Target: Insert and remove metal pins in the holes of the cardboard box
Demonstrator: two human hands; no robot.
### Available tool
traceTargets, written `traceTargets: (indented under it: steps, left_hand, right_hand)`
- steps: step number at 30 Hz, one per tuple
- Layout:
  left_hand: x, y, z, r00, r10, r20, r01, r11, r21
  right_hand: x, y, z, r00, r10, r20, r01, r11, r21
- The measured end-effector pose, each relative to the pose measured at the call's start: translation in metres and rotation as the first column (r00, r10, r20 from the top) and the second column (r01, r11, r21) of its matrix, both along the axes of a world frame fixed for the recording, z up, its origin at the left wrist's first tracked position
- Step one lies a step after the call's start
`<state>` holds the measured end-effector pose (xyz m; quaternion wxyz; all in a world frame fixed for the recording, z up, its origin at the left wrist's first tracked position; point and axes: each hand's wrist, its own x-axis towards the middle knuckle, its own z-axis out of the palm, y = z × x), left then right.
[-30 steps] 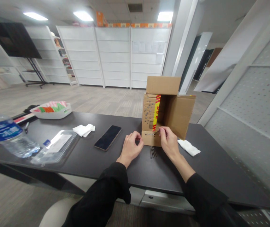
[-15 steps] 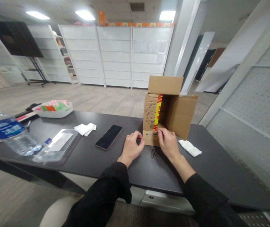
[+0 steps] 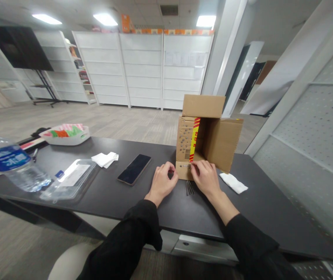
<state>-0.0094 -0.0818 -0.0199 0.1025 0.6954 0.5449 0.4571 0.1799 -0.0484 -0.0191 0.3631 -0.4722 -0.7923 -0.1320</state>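
Observation:
An open cardboard box stands on its side on the desk, its opening towards me and its lower flap hanging in front. My left hand is curled, thumb and index fingertips closed at the left edge of that flap. My right hand has its fingertips pinched together at the flap's right part; whatever lies between them is too small to make out. A row of small round heads runs along the flap beside these fingers. Several thin nails or screws lie on the desk between my hands.
Left of my hands are a phone, folded tissue, a clear plastic case, a water bottle and a white basket. Another tissue lies right of the box. A perforated panel borders the desk's right side.
My right hand has shifted slightly left along the lower flap, covering some of the round heads. My left hand stays at the flap's left edge.

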Motion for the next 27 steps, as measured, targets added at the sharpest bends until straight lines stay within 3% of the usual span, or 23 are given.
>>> traceTargets:
  steps: [16,27]
  left_hand:
    - [0.0005,-0.0011,0.0023,1.000,0.000,0.002,0.000,1.000,-0.023]
    - [-0.0002,0.0008,-0.0014,1.000,0.004,-0.009,-0.004,1.000,-0.023]
  right_hand:
    - [-0.0023,0.0040,-0.0082,0.991,-0.112,-0.076,0.103,0.989,-0.110]
    - [-0.0058,-0.0054,-0.0059,0.999,-0.036,-0.024,0.033,0.994,-0.108]
